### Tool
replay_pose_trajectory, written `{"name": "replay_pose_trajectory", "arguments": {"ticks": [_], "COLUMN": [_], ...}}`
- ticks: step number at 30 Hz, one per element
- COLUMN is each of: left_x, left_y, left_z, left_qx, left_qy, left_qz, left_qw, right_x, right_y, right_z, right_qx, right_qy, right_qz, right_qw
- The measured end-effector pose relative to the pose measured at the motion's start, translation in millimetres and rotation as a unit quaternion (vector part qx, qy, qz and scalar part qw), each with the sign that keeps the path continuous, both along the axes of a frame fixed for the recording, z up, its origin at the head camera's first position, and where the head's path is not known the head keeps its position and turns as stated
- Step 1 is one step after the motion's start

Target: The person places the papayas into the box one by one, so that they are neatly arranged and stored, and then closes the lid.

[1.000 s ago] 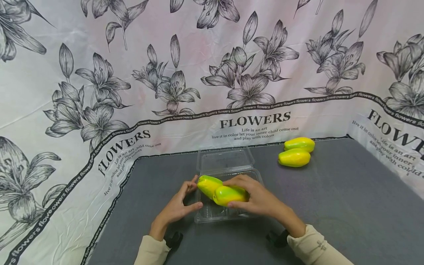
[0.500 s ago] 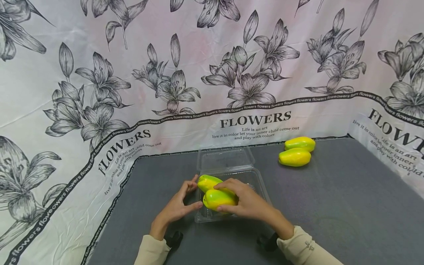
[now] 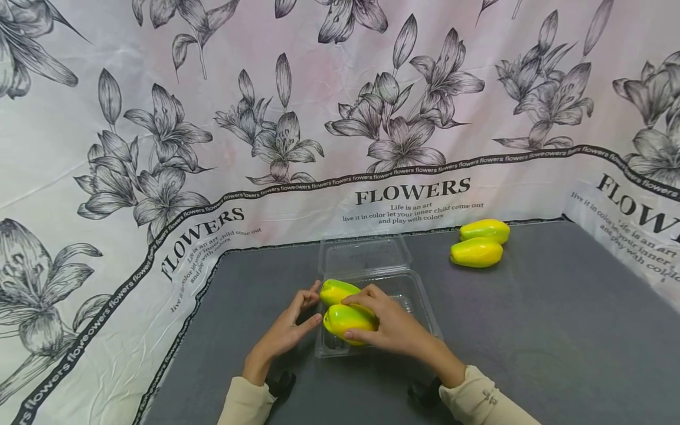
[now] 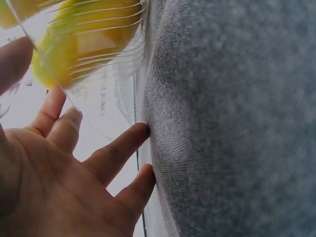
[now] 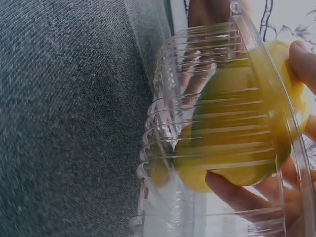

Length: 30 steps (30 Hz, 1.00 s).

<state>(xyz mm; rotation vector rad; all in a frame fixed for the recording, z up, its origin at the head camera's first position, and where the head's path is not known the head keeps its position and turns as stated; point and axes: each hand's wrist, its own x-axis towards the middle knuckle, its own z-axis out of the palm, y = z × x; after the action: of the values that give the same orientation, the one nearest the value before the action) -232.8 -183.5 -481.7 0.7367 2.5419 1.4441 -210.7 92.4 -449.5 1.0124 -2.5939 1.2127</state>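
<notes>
The right hand (image 3: 392, 323) grips one of four fruits (image 3: 342, 319), the left hand (image 3: 285, 330) spread beside one clear box (image 3: 413, 297).

You face a grey table (image 3: 547, 336) with a woven surface, and behind it and along both its sides hangs a pale curtain (image 3: 319, 71). Just above the table's far edge you can read FLOWERS in black capitals (image 3: 413, 191) over smaller printed lines (image 3: 413, 213). Higher above the table, you see a dark lettered band (image 3: 393, 175), then large sketched lilies (image 3: 404, 140).
</notes>
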Motion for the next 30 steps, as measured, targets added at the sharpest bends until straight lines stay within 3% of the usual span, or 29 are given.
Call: {"name": "replay_pose_trajectory", "arguments": {"ticks": [6,16,30], "left_x": [-1.1,-0.7,-1.1], "left_y": [2.5,0.7,1.0], "left_z": [2.3,1.8,0.9], "left_qx": [0.004,0.002,0.002], "left_qy": [-0.013,-0.001,-0.013], "left_qz": [0.005,-0.003,0.0], "left_qw": [0.9999,1.0,0.9999], "right_x": [0.5,0.9,-1.6], "right_y": [-1,-1,12], "right_z": [0.2,-0.6,8.8], "right_qx": [0.021,0.058,0.053], "right_qy": [0.0,0.005,-0.004], "right_qz": [-0.001,-0.003,0.019], "right_qw": [0.9998,0.9983,0.9984]}}
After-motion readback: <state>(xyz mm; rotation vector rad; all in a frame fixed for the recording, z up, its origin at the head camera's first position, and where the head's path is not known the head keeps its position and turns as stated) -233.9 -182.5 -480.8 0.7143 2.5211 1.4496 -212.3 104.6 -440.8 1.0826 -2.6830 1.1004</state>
